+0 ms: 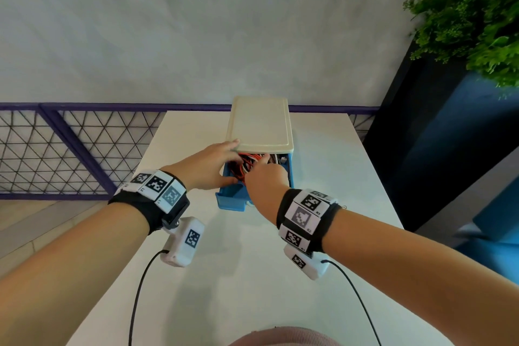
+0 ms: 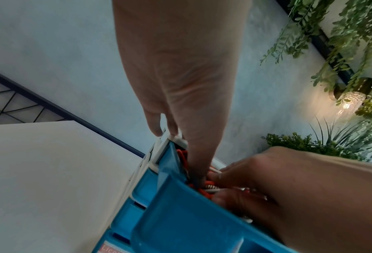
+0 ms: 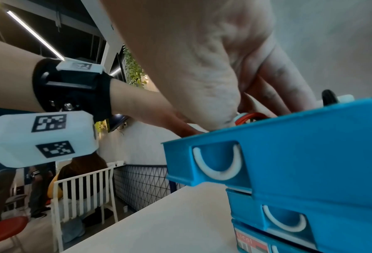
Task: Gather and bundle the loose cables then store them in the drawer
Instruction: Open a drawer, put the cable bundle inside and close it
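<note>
My left hand (image 1: pixel 209 166) reaches into the pulled-out top blue plastic drawer (image 1: pixel 229 201) of the small drawer unit with the cream lid (image 1: pixel 259 123), its fingers extended: some lie along the lid's front edge, 1 dips among the tangled red, orange and white cables (image 1: pixel 243 167) inside the drawer. My right hand (image 1: pixel 266 180) is over the same drawer, fingers curled down into the cables and gripping them against the bundle. The cables lie wholly within the drawer. The unit stands on the white table (image 1: pixel 252 275), with 2 more blue drawers (image 3: pixel 284 220) shut below.
</note>
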A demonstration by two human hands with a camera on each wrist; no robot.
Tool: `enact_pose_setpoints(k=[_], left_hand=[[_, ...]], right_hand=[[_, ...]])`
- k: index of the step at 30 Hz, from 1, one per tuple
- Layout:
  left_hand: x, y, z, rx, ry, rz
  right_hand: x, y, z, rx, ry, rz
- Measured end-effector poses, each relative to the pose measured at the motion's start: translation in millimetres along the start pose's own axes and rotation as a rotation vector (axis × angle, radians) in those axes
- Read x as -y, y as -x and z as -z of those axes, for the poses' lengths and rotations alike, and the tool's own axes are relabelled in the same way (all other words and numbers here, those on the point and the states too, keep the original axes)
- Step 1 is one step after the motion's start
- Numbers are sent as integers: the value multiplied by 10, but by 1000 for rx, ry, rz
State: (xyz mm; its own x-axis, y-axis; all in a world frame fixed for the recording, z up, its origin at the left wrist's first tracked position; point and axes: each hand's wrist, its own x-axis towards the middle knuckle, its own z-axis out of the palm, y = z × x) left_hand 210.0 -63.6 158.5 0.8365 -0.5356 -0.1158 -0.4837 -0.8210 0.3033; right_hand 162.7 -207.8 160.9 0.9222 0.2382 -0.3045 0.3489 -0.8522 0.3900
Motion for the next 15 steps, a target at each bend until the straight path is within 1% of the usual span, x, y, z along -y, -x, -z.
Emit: enact_pose_setpoints(k=[2, 3, 5, 7, 8, 10, 12, 14, 15], left_hand=[[-29, 12, 59, 46, 124, 74], [-40, 13, 77, 91, 180, 100], [-65, 11, 83, 195, 218, 113], [-98, 11, 62, 286, 117, 119], [-111, 6, 46, 313, 50, 119], [-138, 3, 26, 336, -47, 110], [-145, 15, 20, 327, -84, 106], [-138, 32, 17, 312, -76, 108], [-131, 38, 9, 303, -77, 106]], right_hand=[[-34, 15, 21, -41, -6, -1], [-65, 26, 21, -82, -19, -2], [-143, 40, -18, -210, -61, -5], [-214, 41, -121, -317, -73, 50], [-241, 15, -192, -361, -75, 112], [-288, -55, -327, -443, -101, 285], [-324, -129, -390, -407, -126, 383], [-350, -181, -394, -358, -146, 408], [-366, -185, -390, -339, -197, 390]])
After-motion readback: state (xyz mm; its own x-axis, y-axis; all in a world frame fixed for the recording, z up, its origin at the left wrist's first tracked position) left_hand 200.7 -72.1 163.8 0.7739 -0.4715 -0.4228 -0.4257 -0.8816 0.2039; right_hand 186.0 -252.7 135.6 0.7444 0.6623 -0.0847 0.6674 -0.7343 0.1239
